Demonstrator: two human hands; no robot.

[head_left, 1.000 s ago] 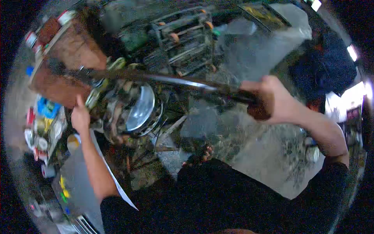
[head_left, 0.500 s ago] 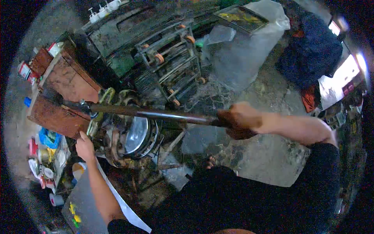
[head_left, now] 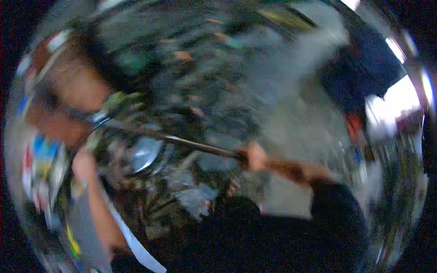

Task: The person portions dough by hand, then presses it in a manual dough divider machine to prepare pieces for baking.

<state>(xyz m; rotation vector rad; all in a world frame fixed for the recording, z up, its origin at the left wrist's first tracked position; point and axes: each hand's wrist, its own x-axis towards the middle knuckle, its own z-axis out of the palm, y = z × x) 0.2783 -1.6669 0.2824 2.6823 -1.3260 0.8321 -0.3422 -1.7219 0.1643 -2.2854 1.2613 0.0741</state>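
Observation:
The view is heavily smeared by motion. My right hand (head_left: 255, 157) is closed around the near end of a long dark metal bar (head_left: 195, 144). That bar slants up to the left, and a shiny metal fitting (head_left: 99, 119) shows near its far end. Below the fitting, my left hand (head_left: 85, 167) is at the left side of a bulky metal assembly (head_left: 119, 157); its fingers are too blurred to make out a grip. A silvery round part (head_left: 146, 154) sits on the assembly beneath the bar.
Reddish-brown boxes (head_left: 79, 88) stand at the far left, with cluttered small items (head_left: 43, 157) below. A grey panel with a pale edge (head_left: 136, 248) lies by my left forearm. Dark covered bulk (head_left: 359, 68) stands upper right, and a wheeled metal frame blurs behind.
My right hand has come lower and nearer my body, so the bar tilts down more to the right. My left hand appears slightly lower left. The whole view has shifted and blurred.

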